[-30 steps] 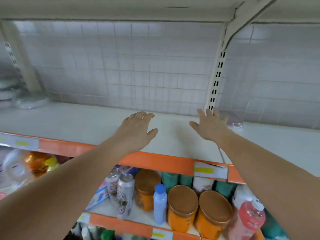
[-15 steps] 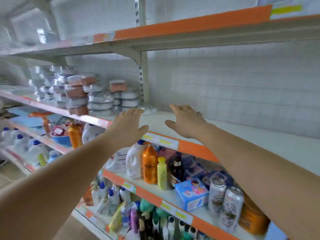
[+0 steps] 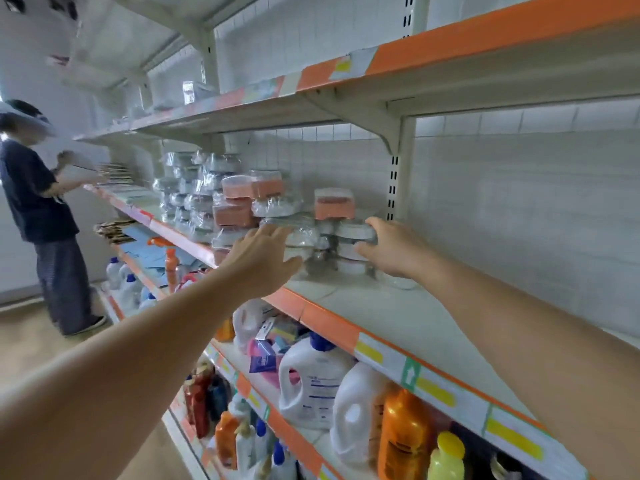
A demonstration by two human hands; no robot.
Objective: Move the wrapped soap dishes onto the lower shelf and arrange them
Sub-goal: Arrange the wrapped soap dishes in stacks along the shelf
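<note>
Stacks of plastic-wrapped soap dishes (image 3: 242, 209), white and orange, stand on the middle shelf (image 3: 398, 317) left of its upright. My left hand (image 3: 263, 258) reaches with straight fingers to the left side of a white wrapped stack (image 3: 301, 233). My right hand (image 3: 391, 251) has its fingers and thumb curved around the right side of a white stack (image 3: 355, 230) beside the upright. An orange wrapped dish (image 3: 334, 202) sits on top just behind.
The shelf right of the stacks is bare white board with an orange edge. Detergent jugs (image 3: 311, 386) and bottles (image 3: 401, 434) fill the shelf below. Another person (image 3: 38, 209) stands at the far left of the aisle. An upper shelf (image 3: 346, 88) overhangs the stacks.
My view has swung left along the shelf. Both hands have moved from above the bare shelf to the wrapped soap dish stacks, and the right hand now curls around one.
</note>
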